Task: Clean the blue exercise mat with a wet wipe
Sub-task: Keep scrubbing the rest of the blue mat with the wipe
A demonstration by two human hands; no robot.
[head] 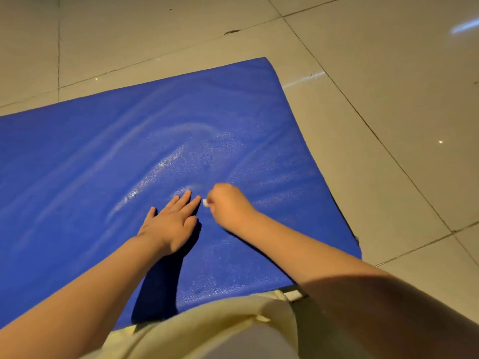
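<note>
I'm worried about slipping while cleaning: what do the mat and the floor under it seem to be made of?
The mat looks like soft foam or vinyl: fine pebbled grain, ripples, a wet-looking sheen in streaks. The floor looks like glazed ceramic tile: dark grout lines, glossy light reflections. The wipe pinched in the right hand shows too little to tell.
</note>
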